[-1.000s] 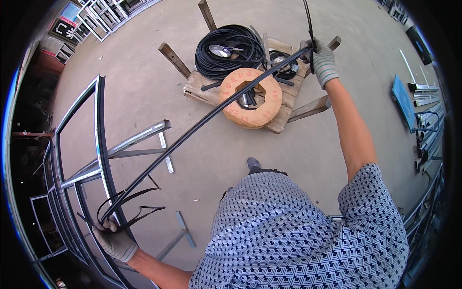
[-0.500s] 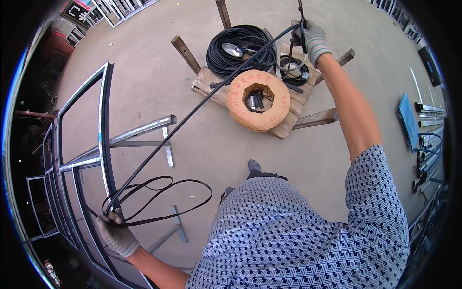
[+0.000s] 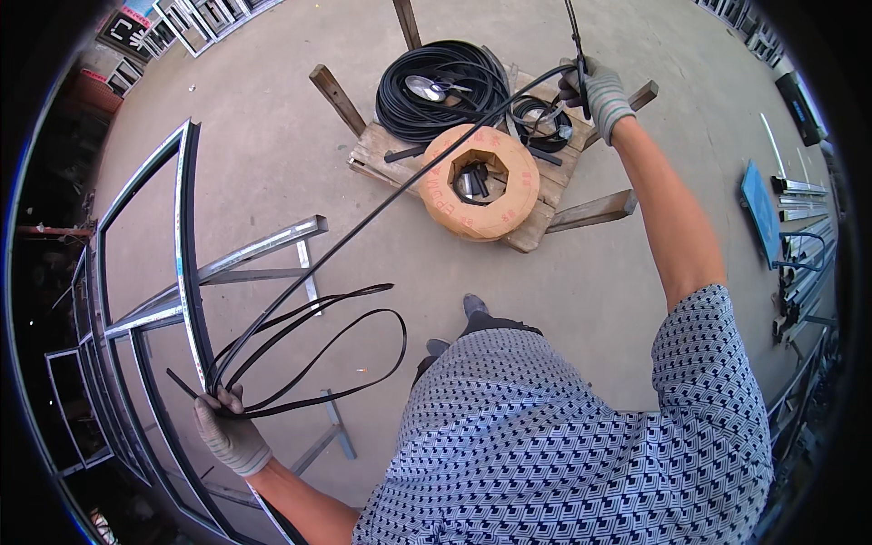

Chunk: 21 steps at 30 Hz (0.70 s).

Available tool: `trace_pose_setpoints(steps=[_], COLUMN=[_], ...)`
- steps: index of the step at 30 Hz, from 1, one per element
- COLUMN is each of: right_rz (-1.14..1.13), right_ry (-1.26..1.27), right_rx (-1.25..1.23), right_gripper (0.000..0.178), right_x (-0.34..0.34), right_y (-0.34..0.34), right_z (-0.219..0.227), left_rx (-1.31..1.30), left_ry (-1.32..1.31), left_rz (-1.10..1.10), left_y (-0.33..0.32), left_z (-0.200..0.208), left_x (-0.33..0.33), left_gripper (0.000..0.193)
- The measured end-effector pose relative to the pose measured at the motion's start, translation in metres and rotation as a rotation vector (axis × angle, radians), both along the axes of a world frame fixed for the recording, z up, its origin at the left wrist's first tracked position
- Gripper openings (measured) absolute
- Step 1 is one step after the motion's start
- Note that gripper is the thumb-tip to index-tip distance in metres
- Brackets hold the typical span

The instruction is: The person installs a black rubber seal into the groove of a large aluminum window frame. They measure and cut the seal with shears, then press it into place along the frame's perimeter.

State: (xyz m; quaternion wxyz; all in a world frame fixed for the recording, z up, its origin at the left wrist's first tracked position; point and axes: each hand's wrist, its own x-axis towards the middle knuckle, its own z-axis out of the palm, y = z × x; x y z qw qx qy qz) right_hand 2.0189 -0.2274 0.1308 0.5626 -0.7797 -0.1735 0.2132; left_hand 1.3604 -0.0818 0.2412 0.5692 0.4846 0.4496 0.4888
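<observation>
A black rubber sealing strip (image 3: 363,222) runs taut on a diagonal between my two gloved hands. At the lower left my left hand (image 3: 234,436) is closed on several loops of it; the loops hang out to the right, and a short end sticks out to the left. My right hand (image 3: 601,95), raised at the upper right, grips the strip beside the wooden stand. Above that hand the strip continues up past the top edge of the picture. A metal window frame (image 3: 188,227) with dark edges stands just beyond my left hand.
On the low wooden stand (image 3: 380,150) lie a large coil of black strip (image 3: 400,100), scissors, a smaller coil (image 3: 531,136) and a cardboard reel (image 3: 518,195) holding small black pieces. Its legs jut outward. A metal trestle (image 3: 272,250) supports the frame. A blue board (image 3: 761,213) and metal profiles lie right.
The loops at my left hand have spread and shifted, and a loose end now shows on the left. My left hand has moved slightly right; my right hand still grips the strip.
</observation>
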Motion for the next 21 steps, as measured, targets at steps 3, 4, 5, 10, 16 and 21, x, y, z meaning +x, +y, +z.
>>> trace_pose_setpoints(steps=[3,4,5,10,16,21], right_rz=[-0.007,-0.027,-0.048,-0.119,-0.095,-0.097], right_ry=[0.004,0.011,-0.016,0.023,0.079,0.142], right_rx=[-0.145,-0.165,-0.216,-0.391,-0.654,-0.702], right_gripper=[0.024,0.026,0.025,0.021,0.018,0.012], right_x=[-0.006,-0.010,-0.009,-0.059,-0.105,-0.126], right_y=[-0.022,-0.031,-0.043,-0.102,-0.148,-0.135], right_z=[-0.021,-0.026,-0.035,-0.021,-0.039,-0.050], left_rx=[-0.030,-0.030,-0.045,-0.187,-0.323,-0.357], left_ry=[0.093,0.126,0.155,0.177,0.189,0.302], left_rz=[-0.051,-0.075,-0.130,-0.315,-0.473,-0.496], left_y=[-0.005,-0.005,-0.005,-0.007,0.001,0.009], left_z=[-0.020,-0.025,-0.037,-0.083,-0.148,-0.176], left_x=[0.009,0.011,0.010,0.027,0.037,0.041], left_gripper=[0.028,0.029,0.029,0.027,0.024,0.024])
